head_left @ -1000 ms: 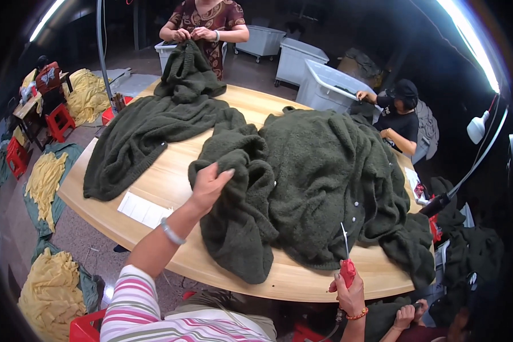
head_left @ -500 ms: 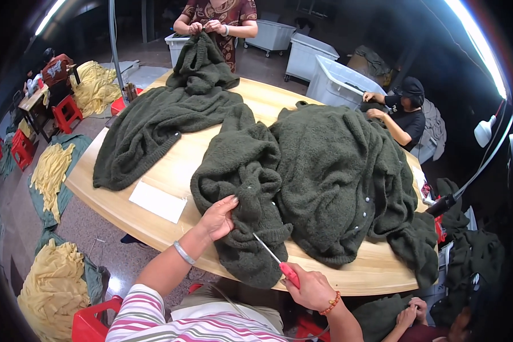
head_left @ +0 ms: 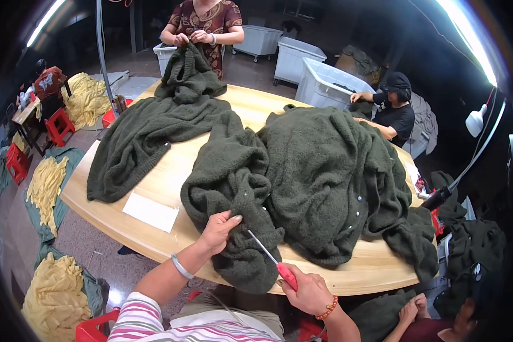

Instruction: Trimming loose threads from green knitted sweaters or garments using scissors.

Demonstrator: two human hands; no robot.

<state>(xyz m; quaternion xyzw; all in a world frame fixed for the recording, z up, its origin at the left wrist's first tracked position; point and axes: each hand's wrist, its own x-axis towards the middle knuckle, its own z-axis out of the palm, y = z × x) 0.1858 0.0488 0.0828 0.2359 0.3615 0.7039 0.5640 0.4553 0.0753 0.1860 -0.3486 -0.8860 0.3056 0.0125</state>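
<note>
In front of me a dark green knit cardigan [head_left: 225, 165] lies bunched, its lower end at the table's near edge. My left hand [head_left: 218, 232] pinches a fold of it between thumb and fingers. Small pale buttons show on the knit just beyond that hand. My right hand [head_left: 310, 292] is wrapped round the red handle of a tool with a thin metal shaft [head_left: 262, 247]. The shaft slants up and left, and its tip is at the fabric beside my left fingers. Whether the tip enters the knit I cannot tell.
A larger heap of green knitwear [head_left: 313, 176] with pale buttons is on my right. Beyond, another green garment [head_left: 137, 137] is held up by a person [head_left: 202, 28] across the table [head_left: 245, 94]. White paper [head_left: 150, 212] lies left. Co-workers sit right; a lamp [head_left: 476, 121] hangs there.
The whole view has shifted slightly, moving the scene a little left. My hands keep their hold on the cardigan and the tool. The seated person at the far right has lowered their head and arm slightly.
</note>
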